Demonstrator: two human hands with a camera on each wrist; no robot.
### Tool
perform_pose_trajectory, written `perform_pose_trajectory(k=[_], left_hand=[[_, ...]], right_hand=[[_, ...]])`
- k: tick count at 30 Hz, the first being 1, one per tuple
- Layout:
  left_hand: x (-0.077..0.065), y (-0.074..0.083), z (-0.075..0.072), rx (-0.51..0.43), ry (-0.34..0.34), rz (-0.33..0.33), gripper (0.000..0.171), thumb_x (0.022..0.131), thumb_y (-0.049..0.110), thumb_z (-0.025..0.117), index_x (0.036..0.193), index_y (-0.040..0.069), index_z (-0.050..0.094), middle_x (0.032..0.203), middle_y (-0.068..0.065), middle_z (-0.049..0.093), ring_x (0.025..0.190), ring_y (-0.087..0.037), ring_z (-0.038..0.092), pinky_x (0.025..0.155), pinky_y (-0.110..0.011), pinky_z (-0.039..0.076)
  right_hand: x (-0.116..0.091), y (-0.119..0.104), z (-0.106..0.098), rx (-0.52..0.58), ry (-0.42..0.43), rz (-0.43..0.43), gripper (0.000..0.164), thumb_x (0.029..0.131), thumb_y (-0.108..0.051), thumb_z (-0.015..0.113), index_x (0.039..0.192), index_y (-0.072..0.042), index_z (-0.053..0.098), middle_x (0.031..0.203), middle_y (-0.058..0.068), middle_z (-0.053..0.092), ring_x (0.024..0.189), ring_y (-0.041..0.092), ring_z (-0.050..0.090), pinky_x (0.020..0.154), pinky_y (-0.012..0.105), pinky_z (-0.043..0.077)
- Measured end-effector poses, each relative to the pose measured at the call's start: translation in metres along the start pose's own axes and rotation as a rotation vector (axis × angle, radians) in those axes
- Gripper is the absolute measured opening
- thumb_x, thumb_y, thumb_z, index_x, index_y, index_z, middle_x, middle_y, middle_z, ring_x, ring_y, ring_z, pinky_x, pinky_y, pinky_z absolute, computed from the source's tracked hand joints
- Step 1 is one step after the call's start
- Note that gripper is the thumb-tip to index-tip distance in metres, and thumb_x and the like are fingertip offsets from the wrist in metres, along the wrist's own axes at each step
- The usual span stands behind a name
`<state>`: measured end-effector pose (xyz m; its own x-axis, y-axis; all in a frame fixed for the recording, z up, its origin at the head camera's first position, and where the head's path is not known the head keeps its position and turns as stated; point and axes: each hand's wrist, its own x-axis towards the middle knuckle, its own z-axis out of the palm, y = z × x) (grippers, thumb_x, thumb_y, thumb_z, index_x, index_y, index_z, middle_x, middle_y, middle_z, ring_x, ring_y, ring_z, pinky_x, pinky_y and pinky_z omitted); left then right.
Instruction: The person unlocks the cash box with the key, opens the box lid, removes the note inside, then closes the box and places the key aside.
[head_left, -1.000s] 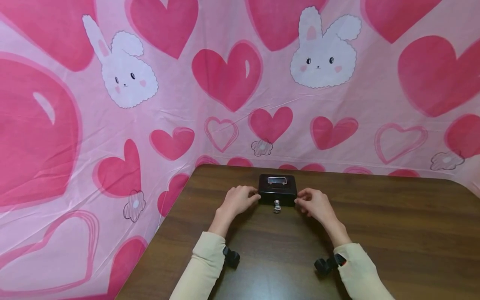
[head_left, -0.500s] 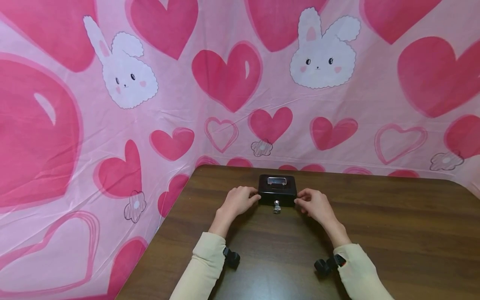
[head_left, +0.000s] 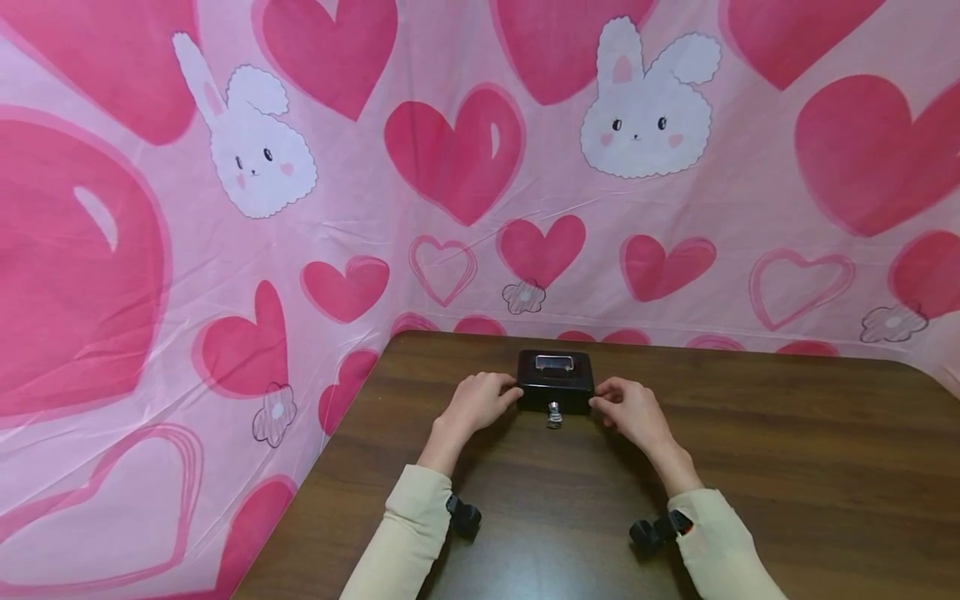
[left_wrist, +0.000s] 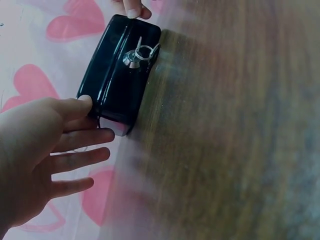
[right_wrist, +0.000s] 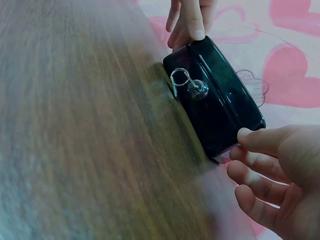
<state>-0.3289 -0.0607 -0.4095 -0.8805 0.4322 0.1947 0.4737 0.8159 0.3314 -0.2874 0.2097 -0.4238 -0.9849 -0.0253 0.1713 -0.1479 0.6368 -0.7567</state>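
Note:
A black cash box (head_left: 555, 387) with a metal handle (head_left: 554, 362) on its lid sits on the brown table. Its lid is down. A key with a ring (left_wrist: 145, 52) stands in the front lock. My left hand (head_left: 477, 400) touches the box's left end, thumb at the front corner, the other fingers spread fairly straight in the left wrist view. At the opposite end my right hand (head_left: 632, 408) touches the box too. Its thumb (right_wrist: 245, 134) lies at the corner and its other fingers are loosely bent beside the end. The box's back is hidden.
The wood-grain table (head_left: 795, 467) extends in front of the box and to its right. A pink cloth (head_left: 450, 192) with hearts and rabbits hangs behind and on the left. Black wrist cameras (head_left: 465, 517) are strapped over both sleeves.

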Motion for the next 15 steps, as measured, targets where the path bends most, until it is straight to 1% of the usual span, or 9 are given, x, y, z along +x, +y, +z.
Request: perform_pose_trajectory(k=[15], left_hand=[[-0.0004,0.0006,-0.0010,-0.025,-0.004,-0.013,0.039,0.098,0.039,0.060,0.125,0.012,0.070,0.122,-0.005,0.072,0.110,-0.024,0.067,0.100,-0.042,0.051]], right_hand=[[0.0008,0.0028,-0.0003,-0.030,0.009,-0.004,0.023,0.093,-0.022,0.069,0.106,-0.003,0.068,0.082,0.011,0.072,0.061,0.016,0.063,0.052,0.030,0.051]])
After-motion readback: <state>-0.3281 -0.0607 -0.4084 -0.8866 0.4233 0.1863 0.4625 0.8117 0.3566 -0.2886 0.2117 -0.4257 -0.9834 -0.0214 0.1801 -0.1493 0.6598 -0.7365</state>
